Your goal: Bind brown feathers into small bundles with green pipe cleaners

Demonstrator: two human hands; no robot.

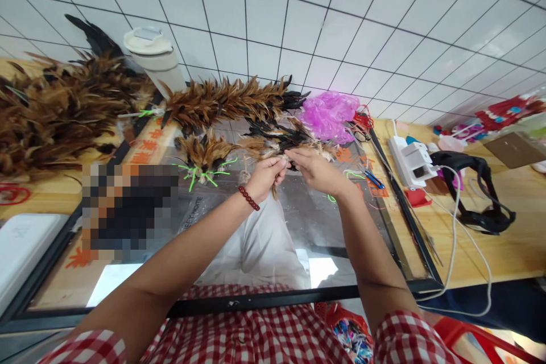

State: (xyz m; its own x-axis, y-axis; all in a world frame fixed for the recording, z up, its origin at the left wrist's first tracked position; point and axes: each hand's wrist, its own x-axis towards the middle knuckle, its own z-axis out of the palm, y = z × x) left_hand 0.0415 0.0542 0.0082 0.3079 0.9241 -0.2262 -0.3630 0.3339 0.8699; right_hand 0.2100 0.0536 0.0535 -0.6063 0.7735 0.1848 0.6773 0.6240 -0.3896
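Both my hands meet over a glass-topped table [384,222], pinching a small bunch of brown and black feathers [273,145]. My left hand [267,175], with a red bead bracelet on the wrist, closes its fingers round the quill ends. My right hand [315,169] is closed on the same bunch from the right. A smaller feather bundle tied with green zip ties [205,158] lies just left of my hands. A long finished feather duster [230,101] lies behind them.
A big heap of brown feathers [55,114] fills the far left. A white tumbler [157,62] stands by the tiled wall. A pink plastic bag [328,115], scissors [374,179], a white power strip [409,160] and a black strap device [482,193] lie to the right.
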